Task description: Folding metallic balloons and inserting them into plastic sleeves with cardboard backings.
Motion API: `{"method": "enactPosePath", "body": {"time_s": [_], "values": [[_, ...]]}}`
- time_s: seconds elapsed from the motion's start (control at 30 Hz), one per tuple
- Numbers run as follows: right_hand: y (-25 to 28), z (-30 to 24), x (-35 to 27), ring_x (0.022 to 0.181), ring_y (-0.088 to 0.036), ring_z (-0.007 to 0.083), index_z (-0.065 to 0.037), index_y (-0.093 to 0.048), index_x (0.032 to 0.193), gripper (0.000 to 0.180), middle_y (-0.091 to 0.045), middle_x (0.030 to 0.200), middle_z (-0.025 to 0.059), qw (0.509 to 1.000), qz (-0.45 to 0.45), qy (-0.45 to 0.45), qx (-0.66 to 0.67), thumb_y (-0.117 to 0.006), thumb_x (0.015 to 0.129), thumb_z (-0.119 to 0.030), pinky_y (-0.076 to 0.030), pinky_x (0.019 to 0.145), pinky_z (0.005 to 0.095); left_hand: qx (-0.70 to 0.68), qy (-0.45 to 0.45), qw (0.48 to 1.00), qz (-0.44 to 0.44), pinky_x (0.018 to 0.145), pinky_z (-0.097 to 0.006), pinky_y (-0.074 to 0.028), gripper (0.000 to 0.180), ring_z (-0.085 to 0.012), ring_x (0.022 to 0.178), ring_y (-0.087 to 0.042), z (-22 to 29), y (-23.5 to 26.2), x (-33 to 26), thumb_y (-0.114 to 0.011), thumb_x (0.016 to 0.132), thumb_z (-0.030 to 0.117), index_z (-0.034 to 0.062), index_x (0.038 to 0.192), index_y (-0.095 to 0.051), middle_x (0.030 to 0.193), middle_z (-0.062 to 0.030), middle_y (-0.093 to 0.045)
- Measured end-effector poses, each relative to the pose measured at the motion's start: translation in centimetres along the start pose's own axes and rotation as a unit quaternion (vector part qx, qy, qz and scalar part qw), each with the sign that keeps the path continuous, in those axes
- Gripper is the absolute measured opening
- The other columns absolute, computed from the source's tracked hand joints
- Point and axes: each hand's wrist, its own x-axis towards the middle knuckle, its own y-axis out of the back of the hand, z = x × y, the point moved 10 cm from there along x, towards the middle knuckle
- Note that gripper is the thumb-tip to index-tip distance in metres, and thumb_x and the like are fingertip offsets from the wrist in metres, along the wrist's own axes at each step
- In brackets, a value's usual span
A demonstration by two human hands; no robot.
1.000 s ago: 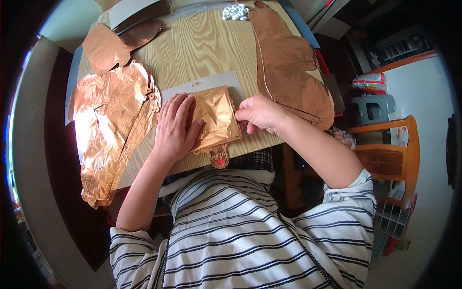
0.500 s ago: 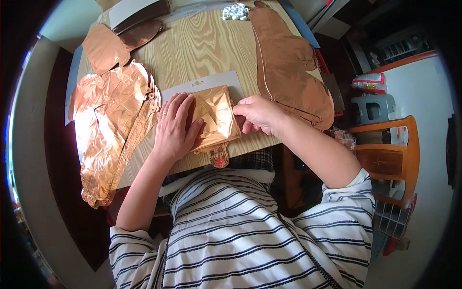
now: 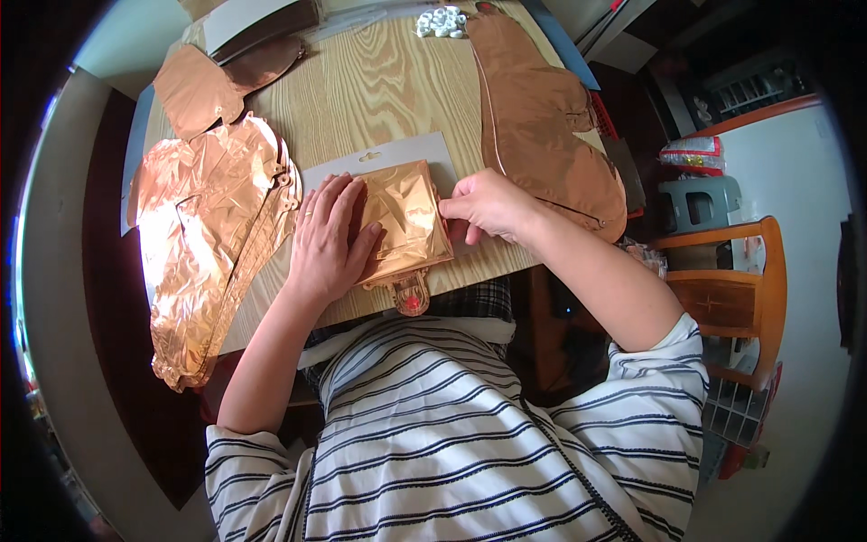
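Near the table's front edge lies a folded gold foil balloon (image 3: 397, 212), square and creased, with a tab bearing a red mark (image 3: 413, 304) sticking out over the edge. My left hand (image 3: 330, 235) rests flat across its left side, fingers stretched forward. At its right edge my right hand (image 3: 483, 210) has thumb and fingers pinched together on the foil. The exact bit in the pinch is partly hidden. Under the folded balloon is a grey-white card (image 3: 424, 152) with a hanging slot.
More flat copper foil balloons lie on the wooden table (image 3: 379, 77): a shiny pile (image 3: 212, 239) at left, a large stack (image 3: 542, 117) at right. Small white rolls (image 3: 442, 23) sit at the back. A wooden chair (image 3: 722, 303) and grey stool (image 3: 703, 203) stand to the right.
My right hand has shifted slightly along the foil's right edge, its fingers drawn closer together. The left hand and the folded balloon stay in place.
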Motion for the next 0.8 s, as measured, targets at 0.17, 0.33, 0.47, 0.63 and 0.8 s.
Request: {"method": "enactPosePath", "body": {"time_s": [0.17, 0.33, 0.47, 0.63, 0.8], "values": [[-0.4, 0.2, 0.4, 0.049, -0.06, 0.0159, 0.001, -0.069, 0.084, 0.018, -0.068, 0.071, 0.0103, 0.999, 0.007, 0.001, 0.041, -0.067, 0.087, -0.016, -0.038, 0.041, 0.0288, 0.002, 0.001, 1.0, -0.005, 0.116, -0.051, -0.03, 0.056, -0.0397, 0.139, -0.042, 0.1, 0.0, 0.1, -0.06, 0.095, 0.032, 0.0044, 0.142, -0.049, 0.145, -0.0195, -0.048], [-0.7, 0.4, 0.4, 0.049, -0.059, 0.015, 0.001, -0.068, 0.086, 0.016, -0.067, 0.072, 0.0091, 0.996, -0.001, -0.013, 0.09, -0.067, 0.087, -0.015, -0.034, 0.039, 0.0291, 0.007, 0.003, 1.0, -0.007, 0.116, -0.051, -0.029, 0.054, -0.0395, 0.139, -0.042, 0.0, -0.1, 0.0, -0.06, 0.096, 0.031, 0.004, 0.141, -0.05, 0.145, -0.0197, -0.048], [-0.8, 0.7, 0.3, 0.048, -0.059, 0.0146, 0.0, -0.068, 0.087, 0.016, -0.067, 0.073, 0.0087, 0.995, -0.005, -0.012, 0.103, -0.069, 0.085, -0.016, -0.032, 0.039, 0.0293, 0.003, 0.003, 1.0, -0.008, 0.116, -0.051, -0.029, 0.053, -0.0396, 0.139, -0.042, 0.1, -0.1, 0.1, -0.06, 0.096, 0.03, 0.0037, 0.141, -0.05, 0.145, -0.0199, -0.048], [-0.8, 0.5, 0.1, 0.048, -0.059, 0.0155, 0.001, -0.068, 0.086, 0.015, -0.067, 0.075, 0.0096, 0.995, 0.012, 0.004, 0.099, -0.069, 0.084, -0.013, -0.039, 0.041, 0.0288, -0.02, 0.012, 1.0, -0.015, 0.118, -0.052, -0.027, 0.054, -0.0399, 0.141, -0.038, -0.3, -0.2, 0.0, -0.06, 0.096, 0.033, 0.0038, 0.141, -0.051, 0.145, -0.0199, -0.048], [-1.0, 0.7, -0.1, 0.05, -0.059, 0.0099, -0.001, -0.068, 0.095, 0.016, -0.068, 0.077, 0.0054, 0.996, -0.002, -0.004, 0.091, -0.066, 0.089, -0.016, -0.032, 0.04, 0.0232, 0.051, -0.022, 0.998, -0.03, 0.12, -0.056, -0.019, 0.071, -0.0434, 0.148, -0.025, 0.9, 0.3, 0.0, -0.059, 0.092, 0.054, 0.0053, 0.143, -0.05, 0.153, -0.0214, -0.038]]}}
